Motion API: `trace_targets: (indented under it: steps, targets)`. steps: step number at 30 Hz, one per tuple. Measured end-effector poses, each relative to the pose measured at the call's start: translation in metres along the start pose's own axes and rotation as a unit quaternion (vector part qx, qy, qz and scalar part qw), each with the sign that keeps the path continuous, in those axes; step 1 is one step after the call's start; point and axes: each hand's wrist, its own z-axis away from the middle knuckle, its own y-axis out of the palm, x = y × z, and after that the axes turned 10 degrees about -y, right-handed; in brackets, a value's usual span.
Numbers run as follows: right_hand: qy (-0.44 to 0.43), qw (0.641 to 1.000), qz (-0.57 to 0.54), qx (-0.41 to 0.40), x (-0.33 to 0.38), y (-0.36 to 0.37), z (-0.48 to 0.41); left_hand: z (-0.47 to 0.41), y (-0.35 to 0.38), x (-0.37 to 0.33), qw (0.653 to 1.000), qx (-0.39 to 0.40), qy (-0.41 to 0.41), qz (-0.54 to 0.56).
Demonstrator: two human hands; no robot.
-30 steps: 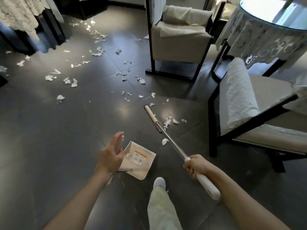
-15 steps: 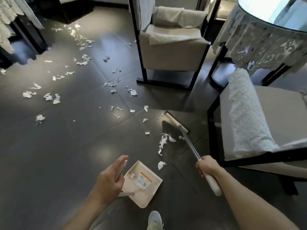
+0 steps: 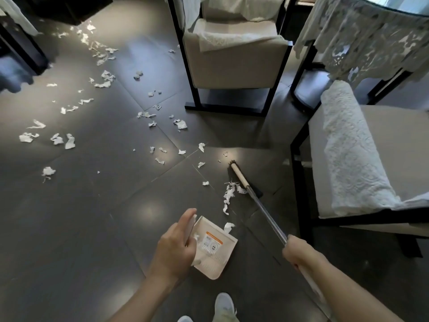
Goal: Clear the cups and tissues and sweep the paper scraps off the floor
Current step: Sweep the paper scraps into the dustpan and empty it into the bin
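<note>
White paper scraps (image 3: 148, 115) lie scattered over the dark tiled floor, thickest toward the far left. A small bunch of scraps (image 3: 229, 194) sits just left of the broom head (image 3: 243, 180). My right hand (image 3: 299, 252) grips the broom's metal handle, its head resting on the floor ahead. My left hand (image 3: 176, 245) holds the upright handle of a beige dustpan (image 3: 216, 249), which sits on the floor with its mouth facing the broom. One scrap (image 3: 228, 226) lies at the pan's lip. No cups are in view.
A beige armchair (image 3: 232, 56) with a black frame stands straight ahead. A second chair (image 3: 362, 159) with a white throw is close on the right. A lace-covered round table (image 3: 371, 31) fills the top right. Dark furniture legs (image 3: 25, 49) stand at far left. My shoe (image 3: 224, 305) is below.
The broom head has swung right and settled on the floor beside the bunch of scraps. The dustpan has shifted toward the scraps, and my view has moved forward.
</note>
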Motion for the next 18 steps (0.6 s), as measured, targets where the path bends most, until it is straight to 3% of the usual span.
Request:
trace_targets:
  steps: [4, 9, 15, 18]
  targets:
    - [-0.018, 0.996, 0.082, 0.035, -0.007, 0.017, 0.034, -0.014, 0.009, -0.014, 1.0, -0.006, 0.001, 0.007]
    - [-0.03, 0.992, 0.078, 0.099, -0.017, 0.036, 0.102, -0.024, 0.017, -0.022, 1.0, -0.013, 0.005, 0.017]
    - [-0.038, 0.995, 0.028, 0.087, -0.023, 0.043, 0.173, -0.013, 0.003, -0.008, 0.999, -0.008, 0.022, 0.032]
    - [-0.038, 0.999, 0.012, 0.033, -0.019, 0.054, 0.177, 0.0, -0.007, 0.001, 0.999, -0.021, 0.014, 0.028]
